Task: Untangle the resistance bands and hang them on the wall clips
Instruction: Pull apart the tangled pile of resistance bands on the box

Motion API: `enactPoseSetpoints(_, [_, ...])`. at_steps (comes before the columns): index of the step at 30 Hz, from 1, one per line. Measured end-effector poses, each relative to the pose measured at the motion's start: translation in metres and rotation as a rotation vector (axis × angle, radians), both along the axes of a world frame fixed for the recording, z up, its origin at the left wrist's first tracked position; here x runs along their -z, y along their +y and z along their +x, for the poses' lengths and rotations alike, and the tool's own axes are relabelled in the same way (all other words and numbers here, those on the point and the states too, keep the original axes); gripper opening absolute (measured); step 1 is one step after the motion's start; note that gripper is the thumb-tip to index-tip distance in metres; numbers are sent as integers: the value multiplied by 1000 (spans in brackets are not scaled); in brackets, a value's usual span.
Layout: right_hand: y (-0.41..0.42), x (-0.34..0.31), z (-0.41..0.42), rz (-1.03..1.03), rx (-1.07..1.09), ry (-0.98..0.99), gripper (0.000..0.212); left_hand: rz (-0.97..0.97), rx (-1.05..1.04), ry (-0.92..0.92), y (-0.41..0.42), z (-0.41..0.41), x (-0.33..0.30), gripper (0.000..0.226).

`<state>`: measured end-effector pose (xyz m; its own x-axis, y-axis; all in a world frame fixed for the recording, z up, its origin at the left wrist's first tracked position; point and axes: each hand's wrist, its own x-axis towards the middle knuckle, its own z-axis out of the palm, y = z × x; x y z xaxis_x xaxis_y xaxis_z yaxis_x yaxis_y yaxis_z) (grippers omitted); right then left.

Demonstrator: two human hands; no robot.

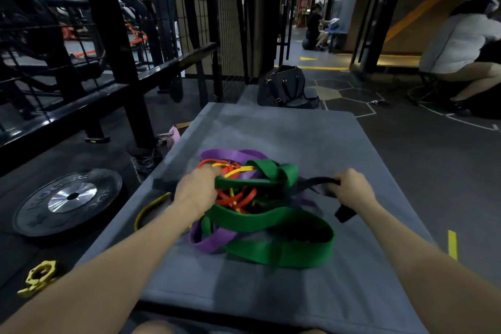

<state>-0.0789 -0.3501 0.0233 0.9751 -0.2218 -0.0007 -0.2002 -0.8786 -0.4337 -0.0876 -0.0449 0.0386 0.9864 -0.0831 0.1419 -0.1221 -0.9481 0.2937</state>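
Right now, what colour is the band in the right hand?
Black. The right hand grips a black band pulled out of the tangle, clearest in the head view.

One head-worn wide-angle view looks forward and down, close over a grey mat (271, 133) toward 12 o'clock.

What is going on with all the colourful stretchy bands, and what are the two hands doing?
green band: tangled, looped over the pile
purple band: tangled under the green
red band: knotted in the middle
yellow band: partly sticking out of the pile's left side
black band: pulled out to the right
left hand: grips the green band
right hand: grips the black band
grey mat: flat, the pile lies on it
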Motion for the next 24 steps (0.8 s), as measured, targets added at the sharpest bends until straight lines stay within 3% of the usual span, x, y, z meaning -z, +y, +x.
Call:
enactPoseSetpoints(1, [2, -1, -2, -93, -81, 89, 17, 18, 13, 42, -5, -3, 1, 49])
enactPoseSetpoints(3, [5, -3, -3, -209, -235, 225, 54, 4, 38, 110, -12, -7, 5, 49])
enactPoseSetpoints(5, [15, -8, -5, -104, -333, 247, 81, -48, 75, 137, -17, -8, 12, 45])
enactPoseSetpoints(7, [30, -8, -6, 58, -379, 216, 89, -60, 102, 134, -22, -8, 17, 35])
enactPoseSetpoints(17, [86, 28, 2, -50, -118, 65, 59, 169, 161, 1, -50, 3, 36, 24])
enactPoseSetpoints(21, [71, 22, 8, 69, -38, -24, 29, 66, 114, -54, -44, 7, 32, 17])
enactPoseSetpoints(24, [56, 5, 12, 170, 19, -86, 32, -92, -42, -143, -26, 10, 15, 18])
